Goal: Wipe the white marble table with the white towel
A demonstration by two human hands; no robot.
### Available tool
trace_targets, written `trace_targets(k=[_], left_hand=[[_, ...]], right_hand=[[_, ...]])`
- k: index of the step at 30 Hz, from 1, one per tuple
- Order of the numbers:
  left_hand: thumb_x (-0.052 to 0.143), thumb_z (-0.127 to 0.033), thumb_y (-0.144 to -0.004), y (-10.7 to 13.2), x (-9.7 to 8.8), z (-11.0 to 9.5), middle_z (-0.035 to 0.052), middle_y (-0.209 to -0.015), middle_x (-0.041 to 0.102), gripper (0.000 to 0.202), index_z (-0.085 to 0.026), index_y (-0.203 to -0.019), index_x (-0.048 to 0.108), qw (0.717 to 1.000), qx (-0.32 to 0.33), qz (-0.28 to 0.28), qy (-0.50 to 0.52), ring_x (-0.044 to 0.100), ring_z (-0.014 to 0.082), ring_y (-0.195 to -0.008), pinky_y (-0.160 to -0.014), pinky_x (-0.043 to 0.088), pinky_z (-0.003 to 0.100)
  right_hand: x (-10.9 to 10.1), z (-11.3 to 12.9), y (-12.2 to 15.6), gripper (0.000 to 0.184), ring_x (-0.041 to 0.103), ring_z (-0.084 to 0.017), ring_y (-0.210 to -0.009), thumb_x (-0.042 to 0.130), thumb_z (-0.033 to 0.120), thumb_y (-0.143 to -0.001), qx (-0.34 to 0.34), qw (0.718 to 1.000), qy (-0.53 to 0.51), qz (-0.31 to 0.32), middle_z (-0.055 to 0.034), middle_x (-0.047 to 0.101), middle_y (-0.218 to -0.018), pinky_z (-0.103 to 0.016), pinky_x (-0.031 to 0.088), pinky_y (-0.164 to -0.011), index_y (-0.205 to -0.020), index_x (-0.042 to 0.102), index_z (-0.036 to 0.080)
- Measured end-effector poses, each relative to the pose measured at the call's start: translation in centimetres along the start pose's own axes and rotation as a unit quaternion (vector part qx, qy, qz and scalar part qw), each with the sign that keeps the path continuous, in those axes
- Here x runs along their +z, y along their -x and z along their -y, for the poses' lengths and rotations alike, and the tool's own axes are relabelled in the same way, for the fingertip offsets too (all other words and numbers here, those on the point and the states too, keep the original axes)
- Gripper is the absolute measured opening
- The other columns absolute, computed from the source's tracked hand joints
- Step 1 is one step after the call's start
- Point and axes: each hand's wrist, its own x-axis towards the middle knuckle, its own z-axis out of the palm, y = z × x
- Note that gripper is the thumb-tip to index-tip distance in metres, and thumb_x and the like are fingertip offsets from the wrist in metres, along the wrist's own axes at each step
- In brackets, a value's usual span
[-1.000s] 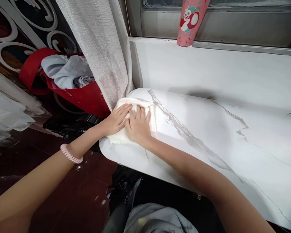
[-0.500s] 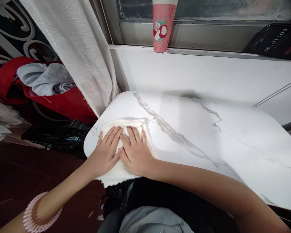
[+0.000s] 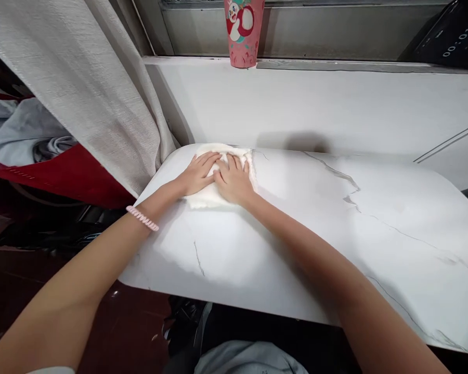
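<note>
A white fluffy cloth [image 3: 208, 196] lies spread on the far left part of a white marble-patterned table [image 3: 296, 218]. My left hand [image 3: 198, 174] rests flat on the cloth's left side, fingers stretched out. Beside it, my right hand [image 3: 234, 179] presses flat on the cloth with its fingers spread. The thumbs are close together, and both hands cover the middle of the cloth. A pink coiled band [image 3: 142, 218] circles my left wrist.
On the window ledge behind the table stands a pink paper cup [image 3: 244, 39]. A phone showing a timer [image 3: 452, 41] leans at the far right. A pale curtain [image 3: 101, 93] hangs at the left, by a red bag [image 3: 78, 176] holding clothes.
Both hands and the cloth have moved away from the near left edge toward the wall at the back of the table. The camera view has shifted too.
</note>
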Motion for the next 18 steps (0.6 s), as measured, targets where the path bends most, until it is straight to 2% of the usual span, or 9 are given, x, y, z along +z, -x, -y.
trace_targets(k=[5, 9, 14, 18], left_hand=[[0.032, -0.050, -0.092, -5.5, 0.6, 0.9, 0.0125, -0.156, 0.033, 0.064, -0.016, -0.146, 0.034, 1.000, -0.002, -0.027, 0.008, 0.023, 0.0287, -0.146, -0.119, 0.011, 0.055], [0.030, -0.052, -0.092, -8.0, 0.9, 0.9, 0.0121, -0.155, 0.036, 0.065, -0.015, -0.146, 0.036, 0.999, 0.009, -0.038, 0.015, 0.026, 0.0273, -0.145, -0.119, 0.014, 0.053], [0.030, -0.052, -0.093, -8.7, 0.8, 0.8, 0.0120, -0.153, 0.040, 0.063, -0.016, -0.145, 0.038, 0.998, 0.011, -0.056, 0.027, 0.031, 0.0268, -0.143, -0.119, 0.017, 0.051], [0.027, -0.051, -0.094, -7.6, 1.0, 0.4, 0.0099, -0.157, 0.034, 0.062, -0.020, -0.148, 0.034, 0.998, 0.003, -0.052, 0.022, 0.025, 0.0265, -0.146, -0.119, 0.014, 0.053]], right_hand=[[-1.2, -3.5, -3.9, 0.044, 0.023, -0.025, -0.145, 0.031, 0.031, -0.101, 0.008, 1.000, -0.003, 0.011, -0.0133, 0.032, -0.156, -0.053, 0.009, -0.118, -0.141, 0.046, 0.018], [-1.7, -5.4, -5.4, 0.043, 0.025, -0.024, -0.144, 0.030, 0.031, -0.101, 0.018, 1.000, -0.009, -0.005, -0.0118, 0.035, -0.154, -0.053, 0.010, -0.118, -0.139, 0.048, 0.020], [-1.5, -5.8, -5.7, 0.043, 0.026, -0.023, -0.144, 0.031, 0.033, -0.102, 0.019, 1.000, -0.009, -0.023, -0.0108, 0.038, -0.152, -0.052, 0.013, -0.118, -0.138, 0.050, 0.021], [-1.5, -5.5, -4.9, 0.044, 0.025, -0.024, -0.144, 0.032, 0.034, -0.101, 0.023, 0.999, 0.000, -0.023, -0.0114, 0.035, -0.154, -0.053, 0.012, -0.118, -0.139, 0.049, 0.021]])
